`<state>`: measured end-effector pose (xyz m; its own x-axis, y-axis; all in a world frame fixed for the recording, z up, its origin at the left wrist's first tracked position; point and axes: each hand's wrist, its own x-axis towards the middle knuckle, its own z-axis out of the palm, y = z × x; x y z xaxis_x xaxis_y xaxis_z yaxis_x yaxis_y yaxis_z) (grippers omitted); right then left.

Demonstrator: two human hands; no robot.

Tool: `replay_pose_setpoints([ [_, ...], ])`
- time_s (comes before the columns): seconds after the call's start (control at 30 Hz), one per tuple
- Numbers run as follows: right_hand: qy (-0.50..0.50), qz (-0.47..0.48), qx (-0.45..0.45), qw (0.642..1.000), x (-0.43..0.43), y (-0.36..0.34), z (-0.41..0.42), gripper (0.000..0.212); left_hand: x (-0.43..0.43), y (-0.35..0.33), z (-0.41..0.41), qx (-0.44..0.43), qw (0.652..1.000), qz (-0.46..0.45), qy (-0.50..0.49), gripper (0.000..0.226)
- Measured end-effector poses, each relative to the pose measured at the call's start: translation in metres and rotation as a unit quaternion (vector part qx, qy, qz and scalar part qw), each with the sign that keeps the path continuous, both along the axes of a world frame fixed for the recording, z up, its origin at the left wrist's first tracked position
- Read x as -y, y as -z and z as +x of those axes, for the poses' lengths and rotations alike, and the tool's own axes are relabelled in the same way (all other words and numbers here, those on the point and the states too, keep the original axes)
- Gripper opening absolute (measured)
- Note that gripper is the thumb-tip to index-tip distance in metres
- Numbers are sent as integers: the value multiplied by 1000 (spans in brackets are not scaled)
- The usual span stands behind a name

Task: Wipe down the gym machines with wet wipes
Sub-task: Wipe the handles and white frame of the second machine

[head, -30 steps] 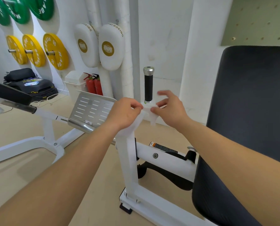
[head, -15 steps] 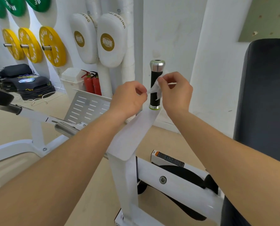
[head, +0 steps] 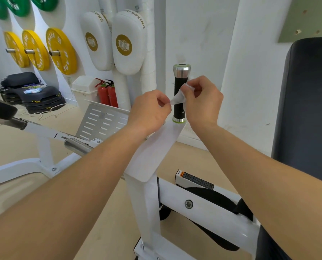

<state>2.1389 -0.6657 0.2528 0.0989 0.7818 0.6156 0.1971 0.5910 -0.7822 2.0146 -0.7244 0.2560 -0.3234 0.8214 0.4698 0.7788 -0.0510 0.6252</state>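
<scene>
A white wet wipe (head: 178, 97) is stretched in front of the black upright handle (head: 179, 87) of a white gym machine (head: 152, 152). My left hand (head: 148, 113) pinches the wipe's left corner. My right hand (head: 203, 100) pinches its upper right part, right beside the handle. The handle has a silver cap on top and a green ring at its base. The wipe covers the middle of the black grip.
The machine's black back pad (head: 306, 102) fills the right side. A perforated metal footplate (head: 102, 122) and a chrome bar (head: 77, 146) lie to the left. Yellow weight plates (head: 60, 51), white boxing pads (head: 126, 42), red fire extinguishers (head: 107, 93) and stacked black mats (head: 34, 96) line the wall.
Both hands rose with the wipe from the top of the white arm to the black handle, then spread the wipe slightly apart in front of it.
</scene>
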Motion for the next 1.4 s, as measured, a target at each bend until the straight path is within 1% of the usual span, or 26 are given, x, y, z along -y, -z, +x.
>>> replay_pose_setpoints([
  [0.17,-28,-52,45,997,2,26,7,15,2,5,-2,4,1000,0,-5,14],
  [0.23,-36,-70,76,994,3,35,10,16,3,7,-3,3,1000,-2,-6,13],
  [0.37,-44,-95,132,986,6,33,16,12,6,6,-2,-5,1000,-12,-2,13],
  [0.43,-37,-72,109,991,8,15,16,15,6,4,-3,-2,1000,-14,-3,14],
  [0.5,-22,-24,66,997,9,-9,12,18,7,1,-4,2,1000,-14,-7,16],
  [0.57,-11,7,45,999,7,-23,5,24,8,-1,-5,2,1000,-13,-13,17],
  [0.63,-6,3,53,999,4,-20,0,28,9,-3,-7,7,1000,-9,-16,19],
  [0.73,-22,-23,51,998,4,-3,-2,23,10,-1,-9,9,1000,-9,-16,20],
  [0.87,-9,-56,125,991,7,12,2,11,13,5,-9,13,1000,-19,-15,20],
  [0.97,0,-107,208,972,16,20,8,4,17,6,-5,19,1000,-24,-8,19],
  [1.0,16,-103,222,969,18,19,10,3,19,6,-3,20,1000,-23,-5,18],
  [1.07,49,-46,208,976,18,10,12,2,23,4,2,26,1000,-10,3,18],
  [1.13,59,10,156,986,14,-8,9,4,26,1,5,23,1000,-1,5,18],
  [1.17,57,23,132,989,11,-17,7,5,27,1,6,21,1000,1,4,18],
  [1.23,57,29,106,992,7,-24,2,7,27,2,5,20,1000,-1,3,19],
  [1.3,52,29,96,994,4,-17,-1,9,24,4,2,23,1000,0,1,19],
  [1.4,30,-5,84,996,0,2,2,12,20,10,-3,27,1000,-6,-1,19],
])
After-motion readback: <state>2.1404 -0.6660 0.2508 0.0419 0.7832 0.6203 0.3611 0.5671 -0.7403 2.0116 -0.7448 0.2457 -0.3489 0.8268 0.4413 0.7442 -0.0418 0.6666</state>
